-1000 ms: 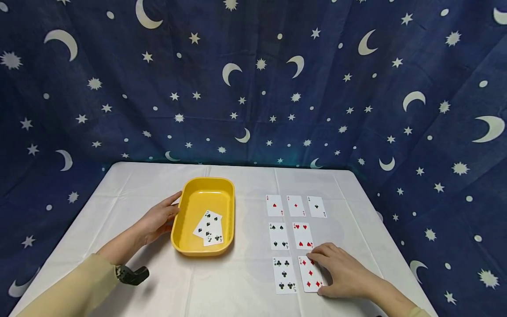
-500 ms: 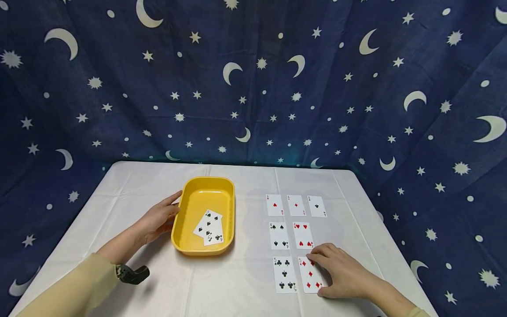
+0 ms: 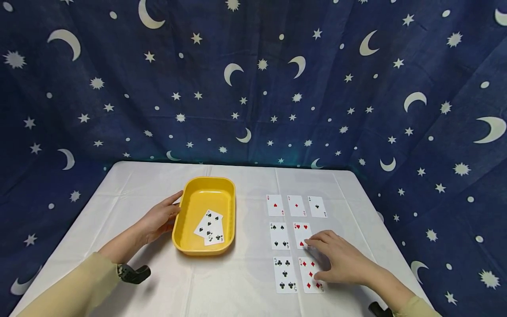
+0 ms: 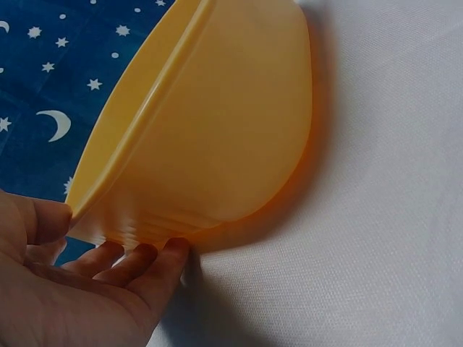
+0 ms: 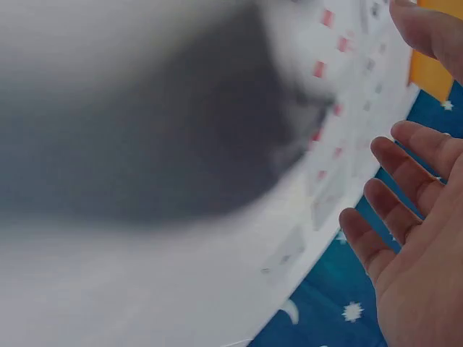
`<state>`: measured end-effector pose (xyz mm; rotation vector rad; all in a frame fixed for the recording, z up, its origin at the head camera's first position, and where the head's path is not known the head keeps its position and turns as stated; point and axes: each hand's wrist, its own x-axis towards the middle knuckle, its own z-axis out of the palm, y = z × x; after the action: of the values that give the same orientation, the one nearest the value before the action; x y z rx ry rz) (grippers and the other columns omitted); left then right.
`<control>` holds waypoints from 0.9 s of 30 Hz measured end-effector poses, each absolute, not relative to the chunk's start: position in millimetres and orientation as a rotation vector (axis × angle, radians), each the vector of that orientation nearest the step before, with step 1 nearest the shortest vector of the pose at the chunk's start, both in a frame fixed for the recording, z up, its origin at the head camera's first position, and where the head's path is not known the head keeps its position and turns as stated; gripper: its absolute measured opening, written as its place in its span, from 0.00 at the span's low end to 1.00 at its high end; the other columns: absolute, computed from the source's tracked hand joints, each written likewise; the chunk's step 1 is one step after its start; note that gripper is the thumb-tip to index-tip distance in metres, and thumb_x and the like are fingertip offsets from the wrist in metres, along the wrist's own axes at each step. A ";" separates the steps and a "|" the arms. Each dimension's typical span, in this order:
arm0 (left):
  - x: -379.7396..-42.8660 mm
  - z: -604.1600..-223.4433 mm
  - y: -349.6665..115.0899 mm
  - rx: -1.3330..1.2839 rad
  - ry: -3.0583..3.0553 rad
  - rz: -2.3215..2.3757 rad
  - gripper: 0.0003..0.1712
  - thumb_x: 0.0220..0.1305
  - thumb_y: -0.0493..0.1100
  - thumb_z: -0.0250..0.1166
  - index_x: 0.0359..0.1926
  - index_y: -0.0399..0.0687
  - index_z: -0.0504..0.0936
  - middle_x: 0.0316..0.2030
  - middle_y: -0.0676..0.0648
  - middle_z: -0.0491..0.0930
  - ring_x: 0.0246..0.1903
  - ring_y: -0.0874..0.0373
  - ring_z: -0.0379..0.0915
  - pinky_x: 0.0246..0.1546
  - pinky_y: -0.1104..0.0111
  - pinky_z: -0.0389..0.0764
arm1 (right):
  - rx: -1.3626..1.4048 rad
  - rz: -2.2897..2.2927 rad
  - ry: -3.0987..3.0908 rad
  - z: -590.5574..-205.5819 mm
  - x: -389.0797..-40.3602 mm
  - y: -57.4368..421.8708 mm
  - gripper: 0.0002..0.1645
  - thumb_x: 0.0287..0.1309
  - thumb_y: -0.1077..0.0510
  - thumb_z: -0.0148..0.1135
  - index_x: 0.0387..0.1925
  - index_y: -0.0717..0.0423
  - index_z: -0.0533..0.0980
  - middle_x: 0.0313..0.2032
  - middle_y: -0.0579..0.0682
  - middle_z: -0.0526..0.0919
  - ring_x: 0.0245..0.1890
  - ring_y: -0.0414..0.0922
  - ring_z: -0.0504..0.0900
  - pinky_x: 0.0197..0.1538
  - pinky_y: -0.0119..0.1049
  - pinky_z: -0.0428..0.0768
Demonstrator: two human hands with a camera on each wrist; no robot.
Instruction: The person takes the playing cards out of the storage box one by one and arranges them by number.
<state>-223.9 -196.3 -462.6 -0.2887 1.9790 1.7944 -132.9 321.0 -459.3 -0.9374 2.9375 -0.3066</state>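
My left hand (image 3: pixel 160 220) holds the left side of a yellow tray (image 3: pixel 179 233). In the left wrist view the thumb is at the rim and the fingertips are against the outer wall. Two spade and club cards (image 3: pixel 214 232) overlap inside the tray. My right hand (image 3: pixel 344 259), fingers spread and relaxed, hovers over the right edge of the five of diamonds (image 3: pixel 306 273), holding nothing. Its index finger covers part of the four of hearts (image 3: pixel 302 231). Beside these lie the five of clubs (image 3: pixel 284 275) and four of spades (image 3: pixel 279 236).
Three aces lie in a back row: hearts (image 3: pixel 275 205), diamonds (image 3: pixel 296 205) and clubs (image 3: pixel 317 207). A white cloth covers the table (image 3: pixel 241 281). Behind it hangs a dark blue curtain (image 3: pixel 253 110) with moons and stars.
My right hand has come off the five of diamonds, rising slightly and shifting away from me. The card stays in its place below the four of hearts. My left hand and the tray keep still.
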 end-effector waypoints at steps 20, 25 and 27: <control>-224.1 -462.8 -196.1 -0.300 1.983 1.796 0.39 0.77 0.39 0.48 0.83 0.60 0.45 0.78 0.34 0.52 0.68 0.39 0.63 0.62 0.53 0.77 | -1.188 -0.349 2.899 -412.0 -211.7 192.5 0.50 0.50 0.34 0.74 0.72 0.48 0.70 0.67 0.39 0.72 0.68 0.42 0.64 0.70 0.47 0.66; -224.5 -463.1 -196.5 -0.286 1.979 1.802 0.39 0.77 0.39 0.48 0.83 0.60 0.45 0.78 0.34 0.53 0.67 0.40 0.65 0.60 0.54 0.78 | -1.233 -0.291 2.893 -409.7 -224.7 156.8 0.51 0.51 0.32 0.71 0.73 0.47 0.69 0.67 0.40 0.72 0.68 0.43 0.63 0.70 0.47 0.65; -223.8 -463.1 -197.2 -0.279 1.979 1.803 0.40 0.77 0.39 0.48 0.83 0.60 0.45 0.78 0.34 0.52 0.68 0.40 0.65 0.60 0.53 0.78 | -1.246 -0.275 2.892 -410.4 -229.1 143.9 0.51 0.51 0.31 0.71 0.73 0.47 0.69 0.67 0.41 0.72 0.68 0.44 0.64 0.70 0.47 0.65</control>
<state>-223.8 -197.2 -463.1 -0.2792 1.9794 1.8028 -229.1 143.9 -410.4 -1.2456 2.8918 -0.2747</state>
